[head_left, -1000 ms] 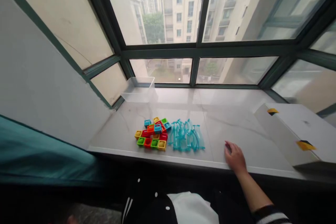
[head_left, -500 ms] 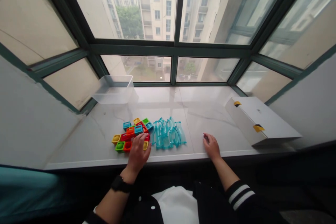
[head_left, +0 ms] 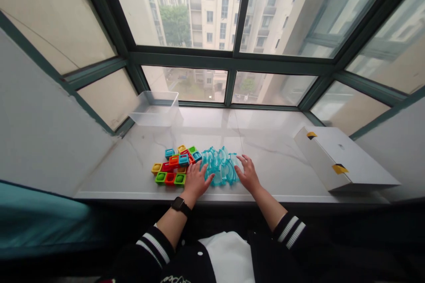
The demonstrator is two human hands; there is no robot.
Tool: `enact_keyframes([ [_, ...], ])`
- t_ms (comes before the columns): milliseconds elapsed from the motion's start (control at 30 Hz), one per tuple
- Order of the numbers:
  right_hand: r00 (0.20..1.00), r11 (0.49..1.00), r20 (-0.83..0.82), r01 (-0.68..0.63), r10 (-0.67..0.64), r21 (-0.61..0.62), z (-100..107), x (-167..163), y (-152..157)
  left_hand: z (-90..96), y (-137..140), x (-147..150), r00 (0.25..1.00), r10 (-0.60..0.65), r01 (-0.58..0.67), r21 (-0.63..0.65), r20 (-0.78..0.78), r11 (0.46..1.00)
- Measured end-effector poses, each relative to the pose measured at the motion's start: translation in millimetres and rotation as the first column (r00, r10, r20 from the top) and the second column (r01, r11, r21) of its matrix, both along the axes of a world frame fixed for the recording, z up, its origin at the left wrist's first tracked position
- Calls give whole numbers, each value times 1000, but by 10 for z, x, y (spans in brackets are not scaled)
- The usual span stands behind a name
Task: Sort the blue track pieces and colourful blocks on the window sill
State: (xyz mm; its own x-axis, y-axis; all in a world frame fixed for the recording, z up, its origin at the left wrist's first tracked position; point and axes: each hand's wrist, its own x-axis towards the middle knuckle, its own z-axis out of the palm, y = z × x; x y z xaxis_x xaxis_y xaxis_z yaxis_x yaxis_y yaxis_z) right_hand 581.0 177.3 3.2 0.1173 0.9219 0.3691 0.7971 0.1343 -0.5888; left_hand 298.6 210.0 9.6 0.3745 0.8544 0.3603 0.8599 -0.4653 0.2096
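Observation:
A pile of translucent blue plastic track pieces [head_left: 219, 169] lies on the white sill between my two hands. Just left of it sits a cluster of coloured blocks [head_left: 170, 178] in red, green, yellow and blue, several with a round hollow in them. My left hand [head_left: 196, 180] rests at the seam between blocks and track pieces, fingers spread, covering part of both. At the pile's right edge is my right hand [head_left: 247, 174], thumb and fingers apart, its fingertips close to the outermost track piece. Whether they touch it I cannot tell.
A clear plastic bin [head_left: 156, 112] stands at the back left by the window. On the right sits a white box [head_left: 352, 159] with yellow-and-black tabs. The marble-patterned sill [head_left: 272, 141] ends at a front edge near my wrists, with window frames behind.
My right hand has moved left to the track pieces and its fingers have spread. My left hand has shifted right from the blocks toward the same pile. The view has turned slightly.

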Motion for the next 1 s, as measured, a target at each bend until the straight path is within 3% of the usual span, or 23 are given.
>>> enact_keyframes([
  [200,968,991,250,-5,40,-137,44,-432,220,24,17,-44,1000,-21,21,-14,-10,1000],
  [667,992,997,105,-65,69,-41,-309,-577,134,5,68,-244,989,-124,127,-23,84,992],
  [833,991,997,117,-50,57,-61,-318,-572,98,1,78,-161,990,-140,139,-34,-5,990],
  [1000,992,998,122,-34,41,-55,-297,-514,40,-106,41,8,990,-128,132,-80,52,988],
])
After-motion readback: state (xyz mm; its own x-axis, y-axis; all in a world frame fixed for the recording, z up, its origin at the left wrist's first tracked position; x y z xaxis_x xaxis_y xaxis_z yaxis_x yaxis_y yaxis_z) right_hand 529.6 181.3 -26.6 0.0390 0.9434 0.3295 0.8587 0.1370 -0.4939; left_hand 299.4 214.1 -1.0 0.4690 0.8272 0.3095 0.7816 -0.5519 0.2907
